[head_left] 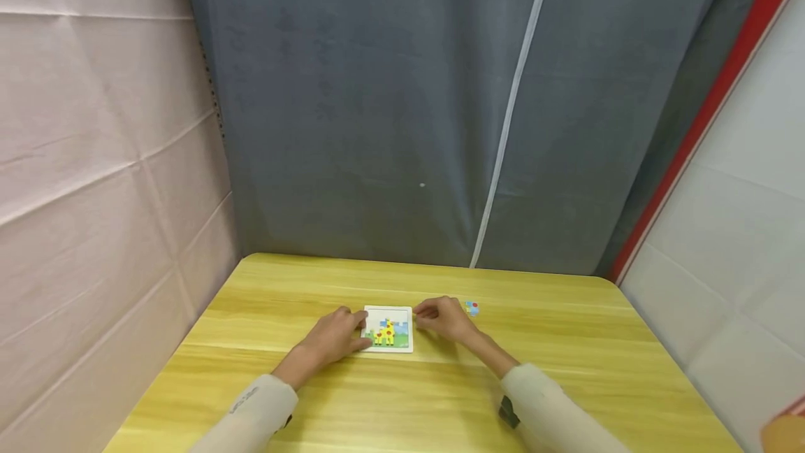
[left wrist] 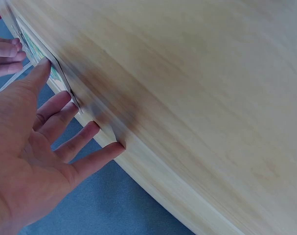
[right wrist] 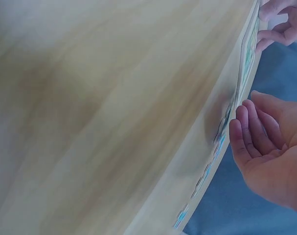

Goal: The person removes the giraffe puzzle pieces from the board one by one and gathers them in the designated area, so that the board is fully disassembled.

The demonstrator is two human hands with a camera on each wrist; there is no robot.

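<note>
While hands flank puzzle board (head_left: pixel 388 328), edges seemingly touched.

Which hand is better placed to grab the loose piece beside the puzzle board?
Right, probably. The loose piece lies just past the right hand, on that side of the puzzle board. The left hand rests at the board's opposite edge and would have to cross over it.

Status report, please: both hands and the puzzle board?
Left hand open, touching puzzle board. Right hand open at its right edge. Loose piece beside it, nothing blocking.
</note>
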